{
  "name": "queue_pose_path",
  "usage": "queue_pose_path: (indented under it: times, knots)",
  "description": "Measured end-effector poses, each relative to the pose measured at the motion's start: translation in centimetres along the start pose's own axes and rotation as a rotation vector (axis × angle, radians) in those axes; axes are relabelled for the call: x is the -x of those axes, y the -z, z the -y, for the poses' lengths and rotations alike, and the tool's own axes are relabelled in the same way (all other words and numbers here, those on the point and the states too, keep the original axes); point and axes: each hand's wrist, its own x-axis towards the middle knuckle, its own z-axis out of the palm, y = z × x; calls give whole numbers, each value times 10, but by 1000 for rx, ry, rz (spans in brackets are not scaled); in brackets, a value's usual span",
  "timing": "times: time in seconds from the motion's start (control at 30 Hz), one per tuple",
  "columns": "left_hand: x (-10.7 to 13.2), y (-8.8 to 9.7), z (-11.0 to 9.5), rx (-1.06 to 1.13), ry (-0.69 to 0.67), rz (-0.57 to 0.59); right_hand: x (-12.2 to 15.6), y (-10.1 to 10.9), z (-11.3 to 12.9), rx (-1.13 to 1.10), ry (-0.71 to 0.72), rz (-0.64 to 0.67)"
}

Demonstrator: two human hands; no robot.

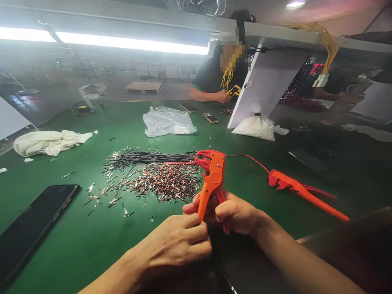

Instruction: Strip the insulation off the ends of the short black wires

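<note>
An orange and red wire stripper (215, 167) stands nearly upright in front of me, jaws to the left. My right hand (234, 210) is wrapped around its handles, thumb in front and fingers behind. My left hand (180, 239) is closed at the lower end of the orange handle; what lies inside its fingers is hidden. Beneath that hand a thin dark strand (225, 277) runs down toward the bottom edge. Behind the tool lies a bundle of black wires (153, 157) with metal terminals at the left end. Nearer is a heap of short wire offcuts with bare copper (168, 181).
A second wire stripper (294, 185) lies right. On the left are a phone (39, 224) and white cloth (50, 142). Farther back are a plastic bag (167, 122) and a bag of white pieces (255, 127). A co-worker's hand (223, 96) holds a yellow tool beyond the table.
</note>
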Motion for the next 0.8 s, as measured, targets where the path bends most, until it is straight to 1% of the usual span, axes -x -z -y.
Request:
queue_pose_path:
  times: [0.17, 0.23, 0.3, 0.37, 0.47, 0.5, 0.57, 0.6, 0.63, 0.73, 0.8]
  knots:
    - [1, 1, 0, 21, 7, 42, 2, 1, -1, 11, -20, -3]
    - [1, -1, 0, -3, 11, 18, 2, -1, -1, 10, -15, -10]
    - [1, -3, 0, -18, 41, -49, 1, -3, -1, 17, 24, -25]
    - [1, -3, -2, 29, 128, -174, 0, -5, 0, 20, 86, -41]
    - [1, -1, -6, 194, 374, -364, -2, -8, 2, 16, 180, -91]
    - [1, 0, -7, 276, 488, -413, -2, -8, 2, 17, 217, -106]
    - [1, 2, -9, 437, 632, -445, -4, -10, 2, 39, 284, -134]
    - [1, 2, -9, 514, 667, -445, -5, -11, 2, 60, 299, -138]
    - [0, 1, -9, 577, 672, -428, -6, -12, 2, 74, 296, -133]
    - [-4, -1, -7, 775, 648, -341, -7, -14, -1, 67, 213, -71]
    - [-5, -3, -6, 908, 674, -271, -8, -14, -3, 86, 160, -18]
